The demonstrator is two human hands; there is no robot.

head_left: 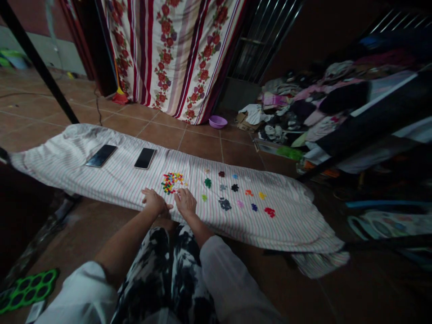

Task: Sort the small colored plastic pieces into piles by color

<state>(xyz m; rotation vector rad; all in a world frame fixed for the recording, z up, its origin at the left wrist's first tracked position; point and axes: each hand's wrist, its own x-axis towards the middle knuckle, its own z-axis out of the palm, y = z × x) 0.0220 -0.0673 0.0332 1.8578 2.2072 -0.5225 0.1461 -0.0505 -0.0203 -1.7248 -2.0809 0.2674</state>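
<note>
A mixed pile of small colourful plastic pieces (171, 181), red, yellow, green and white, lies on a striped cloth (111, 186). At its near right edge, my right hand (186, 203) has its fingers bent and drawn together at the white pieces; anything between the fingertips is too small to make out. My left hand (154, 202) rests at the near edge of the cloth, left of the pile, with fingers apart and nothing visible in them. Right of my hands lie small single-colour heaps, among them a dark grey heap (224, 204), a red heap (270, 211) and a green heap (208, 182).
Two phones, a dark phone (101, 155) and a light-edged phone (145, 158), lie on the cloth's left part. Beyond are a floral curtain (175, 58), a purple basin (218, 121) and piled clothes (317, 99). A green frame with round holes (30, 288) is at lower left.
</note>
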